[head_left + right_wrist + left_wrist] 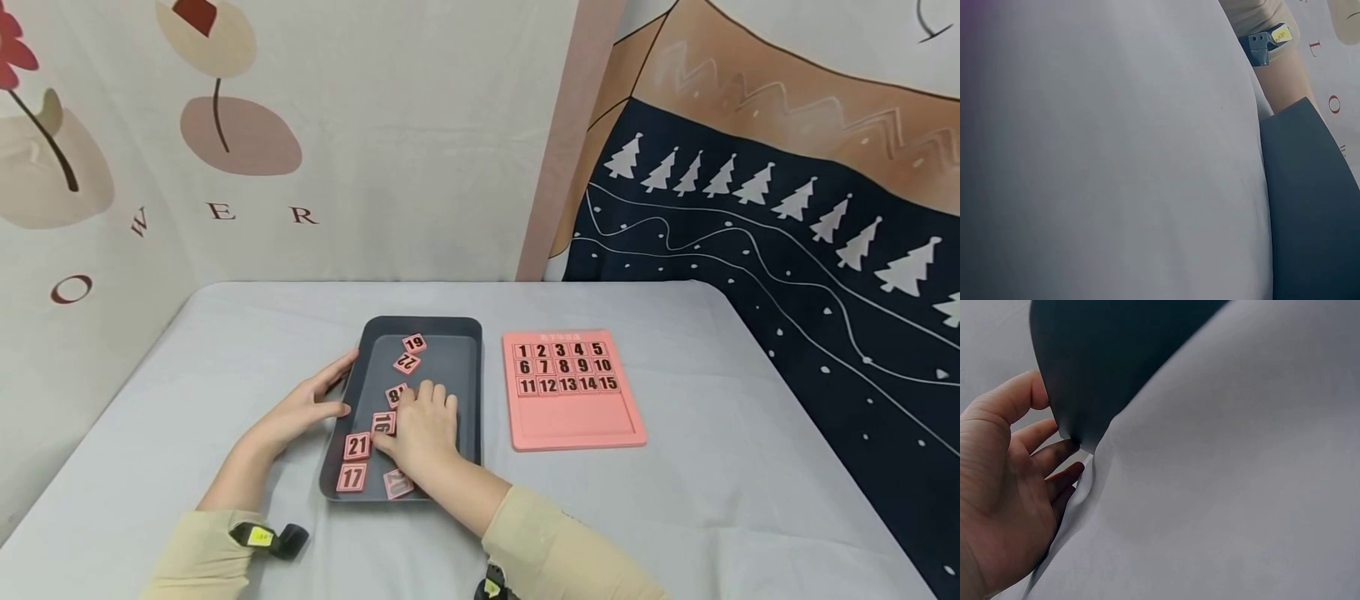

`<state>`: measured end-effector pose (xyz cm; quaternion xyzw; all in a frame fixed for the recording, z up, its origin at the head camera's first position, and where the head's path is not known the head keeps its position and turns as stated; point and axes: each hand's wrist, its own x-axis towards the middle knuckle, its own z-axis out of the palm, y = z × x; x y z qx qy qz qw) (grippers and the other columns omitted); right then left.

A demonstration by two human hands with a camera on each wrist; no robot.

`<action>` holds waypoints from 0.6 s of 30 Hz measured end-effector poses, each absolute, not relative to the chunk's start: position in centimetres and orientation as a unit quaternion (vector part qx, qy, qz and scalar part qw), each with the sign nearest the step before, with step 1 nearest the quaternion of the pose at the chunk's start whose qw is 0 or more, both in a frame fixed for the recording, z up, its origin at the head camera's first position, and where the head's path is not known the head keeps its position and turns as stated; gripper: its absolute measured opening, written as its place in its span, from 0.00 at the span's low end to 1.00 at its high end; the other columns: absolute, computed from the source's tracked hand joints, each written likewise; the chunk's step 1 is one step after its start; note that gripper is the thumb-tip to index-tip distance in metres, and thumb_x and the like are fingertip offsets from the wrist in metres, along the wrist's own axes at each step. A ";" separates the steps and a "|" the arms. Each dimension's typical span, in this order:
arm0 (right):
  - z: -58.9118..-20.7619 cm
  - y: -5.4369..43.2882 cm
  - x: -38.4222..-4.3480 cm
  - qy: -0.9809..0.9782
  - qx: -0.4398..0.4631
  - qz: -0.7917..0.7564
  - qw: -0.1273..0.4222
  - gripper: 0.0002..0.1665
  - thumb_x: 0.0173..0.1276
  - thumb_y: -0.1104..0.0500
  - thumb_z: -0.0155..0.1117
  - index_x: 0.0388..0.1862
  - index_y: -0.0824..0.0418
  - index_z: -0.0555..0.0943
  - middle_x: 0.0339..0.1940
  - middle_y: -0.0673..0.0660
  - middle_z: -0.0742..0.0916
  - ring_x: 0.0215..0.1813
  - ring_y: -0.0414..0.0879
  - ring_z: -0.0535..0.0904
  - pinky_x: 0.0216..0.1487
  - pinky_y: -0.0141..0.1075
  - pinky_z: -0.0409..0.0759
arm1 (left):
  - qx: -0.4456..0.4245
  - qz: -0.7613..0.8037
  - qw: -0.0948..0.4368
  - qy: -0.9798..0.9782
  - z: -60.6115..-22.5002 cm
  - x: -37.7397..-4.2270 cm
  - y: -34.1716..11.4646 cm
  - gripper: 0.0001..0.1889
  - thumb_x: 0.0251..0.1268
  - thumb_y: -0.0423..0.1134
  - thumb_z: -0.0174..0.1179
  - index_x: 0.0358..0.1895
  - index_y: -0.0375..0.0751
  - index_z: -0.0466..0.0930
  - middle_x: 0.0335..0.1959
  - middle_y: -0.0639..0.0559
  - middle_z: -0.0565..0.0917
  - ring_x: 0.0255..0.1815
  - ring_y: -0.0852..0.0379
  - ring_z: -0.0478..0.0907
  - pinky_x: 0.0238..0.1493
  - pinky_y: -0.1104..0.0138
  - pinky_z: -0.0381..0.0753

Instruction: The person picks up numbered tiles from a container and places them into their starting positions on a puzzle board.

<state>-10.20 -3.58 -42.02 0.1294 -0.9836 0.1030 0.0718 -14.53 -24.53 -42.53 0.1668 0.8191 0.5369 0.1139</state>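
A dark grey tray [450,354] lies on the white cloth with pink number tiles scattered in it. My left hand [300,407] rests against its left side, thumb and fingers spread along the wall; the left wrist view shows its fingertips touching the tray [1104,362]. Inside the tray, my right hand [429,427] lies over the tiles, fingertips at one partly covered tile [394,396] and thumb by tile 16 [384,422]. Its palm side is hidden, and I cannot tell whether a tile is under it. Tiles 21 [357,446] and 17 [351,477] lie left of the thumb.
Right of the tray is a pink number board [577,425], its top rows filled with tiles 1 to 15 and its lower part bare. Tiles 19 [414,342] and 22 [407,362] lie toward the tray's far end. Patterned fabric [420,167] hangs behind the table.
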 end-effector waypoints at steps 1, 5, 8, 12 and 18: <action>-42.0 -3.6 -10.2 -0.984 0.128 0.103 0.070 0.42 0.49 0.27 0.66 0.48 0.59 0.80 0.37 0.53 0.73 0.38 0.46 0.63 0.37 0.37 0.59 | 0.167 0.537 0.114 0.819 -42.5 -14.5 -24.5 0.44 0.57 0.31 0.61 0.77 0.42 0.49 0.76 0.40 0.50 0.74 0.36 0.42 0.66 0.36 0.39; -42.0 -3.6 -10.3 -0.985 0.126 0.105 0.062 0.40 0.51 0.28 0.66 0.51 0.57 0.79 0.39 0.54 0.74 0.39 0.46 0.63 0.38 0.37 0.60 | 0.165 0.537 0.115 0.819 -42.4 -14.5 -24.5 0.44 0.57 0.31 0.61 0.77 0.42 0.49 0.76 0.40 0.50 0.74 0.36 0.42 0.66 0.36 0.39; -42.0 -3.6 -10.4 -0.984 0.126 0.106 0.061 0.39 0.55 0.30 0.65 0.56 0.55 0.79 0.41 0.54 0.74 0.40 0.47 0.64 0.39 0.37 0.61 | 0.164 0.538 0.116 0.819 -42.4 -14.5 -24.6 0.44 0.57 0.32 0.61 0.77 0.43 0.49 0.76 0.40 0.50 0.74 0.37 0.42 0.66 0.37 0.39; -41.9 -3.5 -10.4 -0.984 0.129 0.104 0.064 0.36 0.58 0.33 0.64 0.60 0.50 0.77 0.42 0.54 0.75 0.41 0.47 0.65 0.39 0.37 0.61 | 0.164 0.540 0.118 0.817 -42.4 -14.5 -24.6 0.44 0.57 0.32 0.61 0.77 0.43 0.49 0.76 0.40 0.49 0.74 0.37 0.41 0.66 0.37 0.40; -41.8 -3.4 -10.4 -0.982 0.130 0.120 0.072 0.24 0.62 0.40 0.65 0.55 0.46 0.80 0.40 0.52 0.74 0.40 0.45 0.64 0.40 0.37 0.61 | 0.173 0.548 0.117 0.810 -42.5 -14.6 -24.5 0.43 0.58 0.31 0.60 0.76 0.40 0.48 0.76 0.39 0.49 0.75 0.37 0.40 0.67 0.38 0.39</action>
